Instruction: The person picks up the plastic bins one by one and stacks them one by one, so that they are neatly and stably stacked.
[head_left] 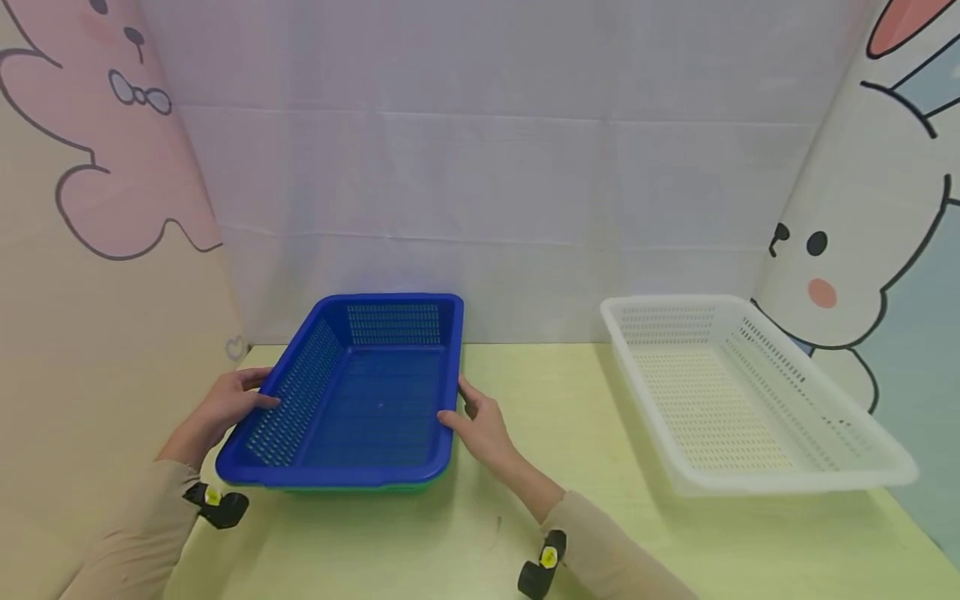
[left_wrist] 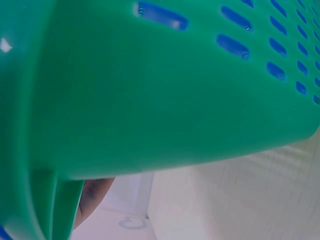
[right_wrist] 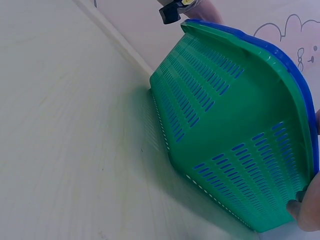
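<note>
The thumb of the left hand [head_left: 228, 404] lies over the rim of the blue basket [head_left: 378, 408] at nine o'clock while the other fingers sit along the outer side, so that hand pinches the edge. The right hand [head_left: 483, 429] grips the opposite rim, between three and four o'clock, thumb on top and fingers tucked against the outside. The blue basket sits nested inside a green basket [right_wrist: 240, 110], whose slotted wall shows in the right wrist view; in the head view only a sliver of green peeks out below the near rim, at six o'clock. I cannot tell whether the green base touches the yellow-green table [head_left: 525, 367]. Farther out, a black wrist device [head_left: 217, 506] is strapped near the left cuff at eight o'clock, and another shows by the right sleeve [head_left: 607, 546], between four and five. Well apart, at three o'clock, a white basket [head_left: 708, 408] stands upright on the table. A pale cloth wall [head_left: 487, 183] rises at twelve, with a pink cartoon figure [head_left: 127, 200] between ten and eleven and a white cartoon rabbit [head_left: 862, 225] between two and three.
</note>
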